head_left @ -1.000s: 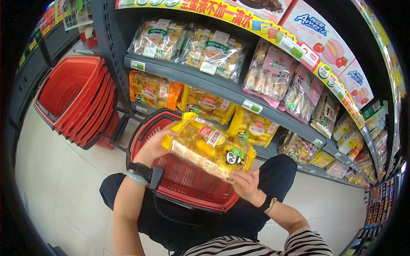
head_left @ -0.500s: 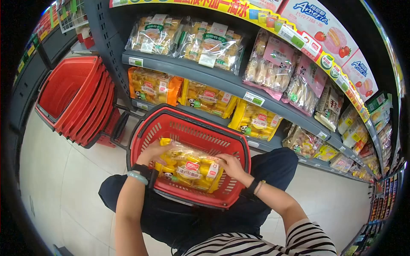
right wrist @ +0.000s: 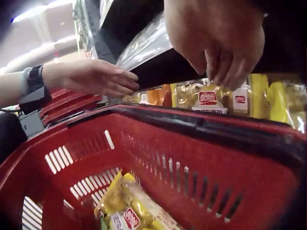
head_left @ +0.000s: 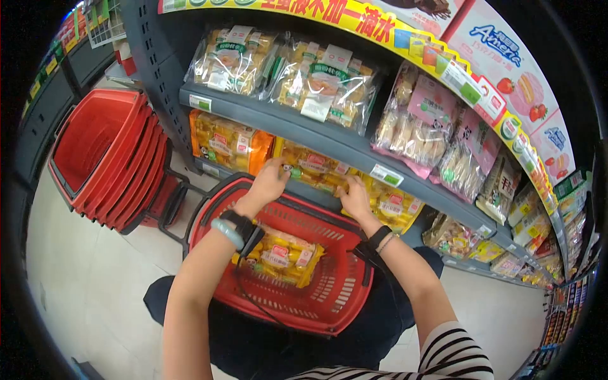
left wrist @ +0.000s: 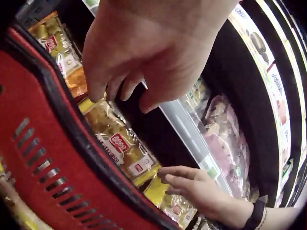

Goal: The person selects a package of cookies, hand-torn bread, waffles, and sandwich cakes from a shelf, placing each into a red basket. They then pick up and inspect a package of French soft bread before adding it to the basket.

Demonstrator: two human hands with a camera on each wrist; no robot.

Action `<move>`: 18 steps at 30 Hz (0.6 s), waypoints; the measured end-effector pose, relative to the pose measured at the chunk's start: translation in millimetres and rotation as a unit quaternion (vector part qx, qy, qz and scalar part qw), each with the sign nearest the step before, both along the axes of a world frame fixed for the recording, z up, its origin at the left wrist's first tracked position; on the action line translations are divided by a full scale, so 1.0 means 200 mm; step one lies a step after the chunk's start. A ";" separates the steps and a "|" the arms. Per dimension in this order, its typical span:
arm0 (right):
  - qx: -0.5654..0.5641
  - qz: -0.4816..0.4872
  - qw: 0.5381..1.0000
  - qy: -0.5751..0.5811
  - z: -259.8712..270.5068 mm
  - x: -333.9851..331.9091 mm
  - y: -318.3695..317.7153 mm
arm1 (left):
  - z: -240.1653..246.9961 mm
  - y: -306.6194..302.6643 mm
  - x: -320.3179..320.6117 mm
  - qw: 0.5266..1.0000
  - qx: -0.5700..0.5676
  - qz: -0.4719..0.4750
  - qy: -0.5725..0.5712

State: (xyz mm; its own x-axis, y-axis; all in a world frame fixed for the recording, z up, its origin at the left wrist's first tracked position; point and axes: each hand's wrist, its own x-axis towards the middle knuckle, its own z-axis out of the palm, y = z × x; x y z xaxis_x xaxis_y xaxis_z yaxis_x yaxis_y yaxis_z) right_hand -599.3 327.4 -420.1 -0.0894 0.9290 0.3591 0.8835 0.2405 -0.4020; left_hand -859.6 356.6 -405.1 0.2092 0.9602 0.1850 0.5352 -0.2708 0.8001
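On the low shelf lies a yellow bag of bread rolls [head_left: 315,161] with a red logo and a clear window. My left hand [head_left: 268,185] is at its left end, fingers bent loosely downward. Over its right end hangs my right hand [head_left: 356,200], fingertips close to the yellow edge [right wrist: 259,96]. The left wrist view shows both hands, left [left wrist: 144,52] and right [left wrist: 204,191], on either side of the bag with no grip on it. A similar bag of bread rolls [head_left: 282,256] lies inside the red basket [head_left: 345,278], below my arms.
Another yellow bag [head_left: 394,204] sits right of the middle one, an orange bag [head_left: 231,142] left of it. The upper shelf edge [head_left: 285,120] overhangs them. Stacked red baskets [head_left: 101,152] stand at left. The basket's black rim [right wrist: 192,122] lies before the shelf.
A bread bag held in both hands went down into the basket and was let go. Both hands then moved forward over the rim to the middle bag on the low shelf.
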 end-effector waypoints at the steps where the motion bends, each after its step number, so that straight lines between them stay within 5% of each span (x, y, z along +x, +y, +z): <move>1: -0.094 -0.060 0.994 0.002 0.04 0.00 0.06 | -0.02 0.10 0.04 0.997 0.063 0.024 0.035; 2: -0.087 -0.058 0.995 0.001 0.05 0.02 0.13 | -0.05 0.18 0.08 0.997 0.070 0.027 0.033; 4: -0.188 -0.069 0.978 -0.050 -0.01 0.09 0.27 | -0.07 0.33 0.14 0.958 0.102 0.077 0.258; 6: -0.105 -0.030 0.991 -0.074 -0.08 0.15 0.36 | -0.08 0.44 0.15 0.955 0.093 0.058 0.276; 8: -0.265 0.023 0.964 -0.024 -0.09 0.16 0.37 | -0.09 0.51 0.17 0.945 -0.188 -0.018 0.268; 10: -0.299 -0.014 0.952 -0.062 -0.01 0.09 0.30 | -0.06 0.47 0.19 0.916 -0.235 -0.039 0.323; 12: -0.325 -0.042 0.939 -0.102 -0.01 0.03 0.27 | -0.03 0.41 0.19 0.890 -0.039 0.024 0.454; 13: -0.228 -0.028 0.953 -0.200 -0.03 0.02 0.24 | -0.08 0.40 0.17 0.888 -0.044 0.023 0.457; 15: -0.126 -0.011 0.948 -0.293 -0.06 0.00 0.21 | -0.14 0.38 0.14 0.812 0.211 0.086 0.537; 18: -0.066 -0.008 0.968 -0.244 -0.02 0.01 0.18 | -0.11 0.38 0.13 0.839 0.070 0.041 0.538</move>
State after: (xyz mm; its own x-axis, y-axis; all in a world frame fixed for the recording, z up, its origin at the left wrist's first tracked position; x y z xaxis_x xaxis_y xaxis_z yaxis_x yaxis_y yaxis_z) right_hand -596.6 363.1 -424.9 -0.2042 0.9663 0.1569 0.9789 0.2009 0.0369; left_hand -833.4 431.6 -426.4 0.2618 0.9641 0.0444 0.9490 -0.2487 -0.1940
